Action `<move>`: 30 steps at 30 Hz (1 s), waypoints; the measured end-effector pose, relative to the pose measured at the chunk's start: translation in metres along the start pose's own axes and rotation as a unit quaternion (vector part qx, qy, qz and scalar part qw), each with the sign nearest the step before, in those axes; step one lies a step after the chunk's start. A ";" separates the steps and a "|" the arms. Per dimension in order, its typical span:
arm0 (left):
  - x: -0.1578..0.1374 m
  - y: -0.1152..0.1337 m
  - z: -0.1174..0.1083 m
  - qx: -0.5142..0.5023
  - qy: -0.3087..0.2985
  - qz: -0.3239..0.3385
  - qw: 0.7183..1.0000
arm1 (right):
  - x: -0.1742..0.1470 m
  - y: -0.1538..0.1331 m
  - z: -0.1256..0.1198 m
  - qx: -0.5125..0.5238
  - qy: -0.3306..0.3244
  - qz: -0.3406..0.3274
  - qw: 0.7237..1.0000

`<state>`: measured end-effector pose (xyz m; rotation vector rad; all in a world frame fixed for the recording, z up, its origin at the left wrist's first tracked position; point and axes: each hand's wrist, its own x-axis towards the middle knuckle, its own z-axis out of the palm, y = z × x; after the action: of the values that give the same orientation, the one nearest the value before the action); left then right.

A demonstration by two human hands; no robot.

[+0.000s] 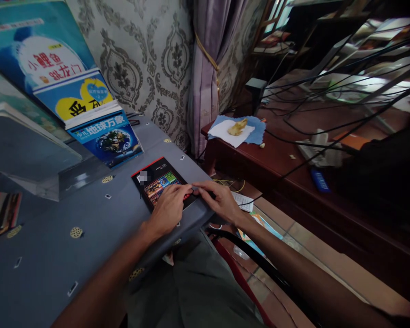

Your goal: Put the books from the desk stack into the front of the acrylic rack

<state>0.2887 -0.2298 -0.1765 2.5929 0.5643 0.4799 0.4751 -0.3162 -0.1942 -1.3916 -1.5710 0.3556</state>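
Note:
A flat black item with a red top edge and colourful small pictures (157, 181) lies on the grey tablecloth near the table's corner. It could be a book or a thin box; I cannot tell which. My left hand (168, 207) rests over its lower part, fingers bent and closed near its right corner. Meeting it there is my right hand (218, 199), with thumb and forefinger pinched together. A small dark bit shows between the fingertips of both hands, too small to name.
Picture books (112, 139) stand tilted on a grey stand (64, 168) at the left. Across a gap, a dark red wooden table (280, 159) holds a blue cloth (259, 130), a telephone (319, 150) and many cables. Papers (259, 228) lie on the tiled floor.

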 end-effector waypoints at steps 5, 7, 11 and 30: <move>-0.009 0.005 0.000 -0.005 0.012 0.035 0.999 | -0.008 -0.002 -0.003 -0.018 0.006 -0.009 1.000; -0.013 0.007 0.001 0.009 0.009 0.054 0.998 | -0.012 -0.002 -0.004 -0.026 0.005 -0.017 1.000; -0.021 0.010 0.002 0.036 0.017 0.076 0.996 | -0.018 -0.003 -0.004 -0.034 0.009 -0.022 0.999; -0.068 0.007 -0.015 0.030 0.019 0.031 0.999 | 0.007 -0.012 0.011 -0.055 -0.062 -0.037 0.996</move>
<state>0.2266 -0.2612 -0.1762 2.6694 0.5184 0.5411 0.4599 -0.3101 -0.1874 -1.4126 -1.7627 0.3206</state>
